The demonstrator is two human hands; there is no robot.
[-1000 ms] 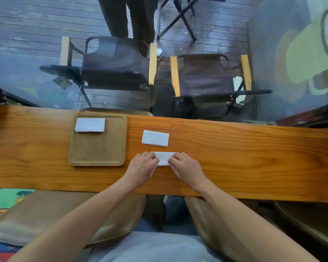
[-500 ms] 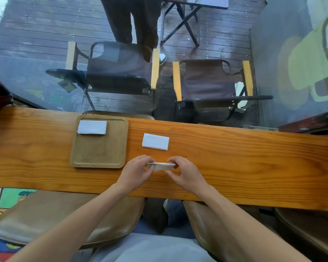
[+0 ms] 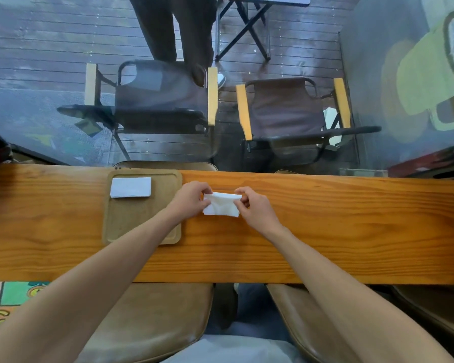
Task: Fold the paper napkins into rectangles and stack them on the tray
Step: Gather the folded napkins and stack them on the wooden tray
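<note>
Napkins were shown at two places on the wooden bench (image 3: 325, 231). Nearest the viewer, two padded brown seats (image 3: 152, 318) stood under the bench's near edge, with both bare forearms reaching across that edge. Toward the far edge, about midway along the bench, lay a white napkin (image 3: 222, 205), partly folded, with its upper flap raised and creased. The left hand (image 3: 192, 199) pinched the napkin's left end between curled fingers and thumb; the right hand (image 3: 254, 206) pinched its right end in the same manner. The two hands were thus apart, one clamped on each end of the sheet. Whether the napkin's lower edge rested on the wood or hung just above it could not be told.

Just beside the left hand stood a square wooden tray (image 3: 131, 226), its far rim close to the bench's far edge; the left forearm crossed its near right corner. In the tray's far left corner lay a folded napkin (image 3: 130, 187), a flat white rectangle with its long side parallel to the far rim.

Beyond the bench's far edge, through glass, two folding chairs (image 3: 286, 111) with dark fabric and pale wooden armrests stood on dark decking, and the legs of a standing person (image 3: 173, 27) appeared behind the left chair.
</note>
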